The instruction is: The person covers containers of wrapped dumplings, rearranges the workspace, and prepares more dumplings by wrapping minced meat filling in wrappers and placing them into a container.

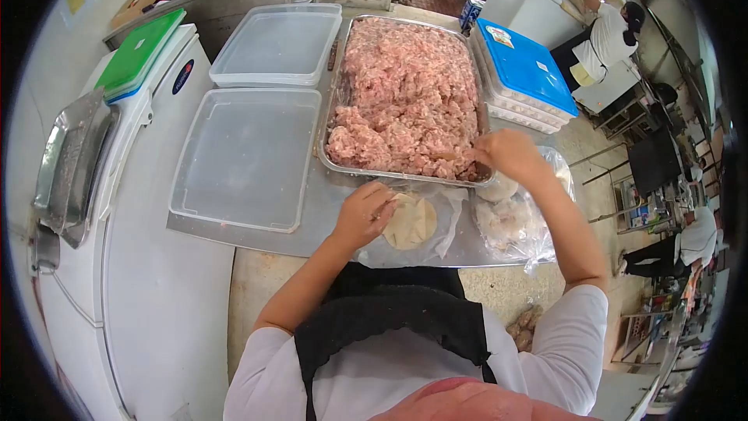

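Observation:
A large metal tray [330, 157] heaped with raw ground meat [409, 93] stands on the metal table. My right hand [510, 157] is at the tray's near right corner, its fingers bent into the edge of the meat; the fingertips are partly hidden. My left hand [366, 214] hovers at the left edge of a stack of round dough wrappers [409, 222], fingers curled; whether it pinches anything is too small to tell. The wrappers lie on clear plastic [453, 214]. Right of them is a plastic bag [514, 226] with more pale rounds.
Two translucent containers [245, 157] [276, 43] stand at the left, beside a white freezer [171, 265]. Stacked boxes with a blue lid [526, 62] are at the right. Two people [608, 43] [693, 238] are farther off to the right.

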{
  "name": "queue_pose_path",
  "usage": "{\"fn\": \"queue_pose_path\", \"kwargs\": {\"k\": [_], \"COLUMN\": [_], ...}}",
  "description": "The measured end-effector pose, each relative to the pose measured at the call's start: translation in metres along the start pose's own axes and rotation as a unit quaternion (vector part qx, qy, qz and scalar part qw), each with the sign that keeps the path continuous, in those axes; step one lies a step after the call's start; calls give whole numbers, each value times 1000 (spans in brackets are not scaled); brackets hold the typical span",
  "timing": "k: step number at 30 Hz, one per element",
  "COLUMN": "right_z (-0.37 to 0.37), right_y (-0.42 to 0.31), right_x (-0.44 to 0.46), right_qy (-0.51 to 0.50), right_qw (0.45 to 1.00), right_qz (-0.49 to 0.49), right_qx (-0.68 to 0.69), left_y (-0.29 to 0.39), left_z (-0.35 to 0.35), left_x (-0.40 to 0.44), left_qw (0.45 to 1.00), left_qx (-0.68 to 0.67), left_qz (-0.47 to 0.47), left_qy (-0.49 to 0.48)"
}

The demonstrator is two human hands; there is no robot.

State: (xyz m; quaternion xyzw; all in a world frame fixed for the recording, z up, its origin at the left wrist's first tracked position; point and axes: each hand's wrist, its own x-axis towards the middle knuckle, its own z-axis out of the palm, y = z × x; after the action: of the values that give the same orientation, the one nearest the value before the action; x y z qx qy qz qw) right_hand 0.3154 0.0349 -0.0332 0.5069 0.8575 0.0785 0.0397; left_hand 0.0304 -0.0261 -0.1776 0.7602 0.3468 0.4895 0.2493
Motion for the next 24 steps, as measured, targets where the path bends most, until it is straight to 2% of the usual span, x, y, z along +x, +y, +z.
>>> {"fn": "queue_pose_path", "kwargs": {"k": [3, 6, 8, 10, 12, 15, 18, 21, 24], "right_z": [-48, -69, -39, 25, 31, -1, -40, -36, 1], "right_y": [13, 17, 10, -21, -50, -34, -6, 30, 54], "right_x": [10, 26, 37, 31, 16, 3, 15, 48, 93], "right_qy": [4, 57, 21, 65, 77, 100, 61, 112, 89], "right_qw": [1000, 993, 992, 986, 980, 981, 982, 972, 972], "right_qz": [24, 85, 71, -14, -38, -60, -11, 43, 52], "right_qx": [0, -49, -106, -155, -181, -157, -177, -201, -211], "left_y": [-3, -3, -2, -1, -2, -3, -3, -1, -1], "left_z": [2, 5, 4, 2, 1, 3, 3, 3, 1], "left_x": [1, 0, 3, 2, 1, 1, 4, 7, 8], "left_qw": [1000, 999, 1000, 1000, 1000, 1000, 1000, 1000, 1000], "left_qx": [18, 22, 17, 9, 14, 12, 9, 11, 16], "left_qz": [17, 17, 6, -16, -14, -11, -6, 0, 7], "left_qy": [14, 24, 16, 3, 0, 6, -3, -10, -1]}}
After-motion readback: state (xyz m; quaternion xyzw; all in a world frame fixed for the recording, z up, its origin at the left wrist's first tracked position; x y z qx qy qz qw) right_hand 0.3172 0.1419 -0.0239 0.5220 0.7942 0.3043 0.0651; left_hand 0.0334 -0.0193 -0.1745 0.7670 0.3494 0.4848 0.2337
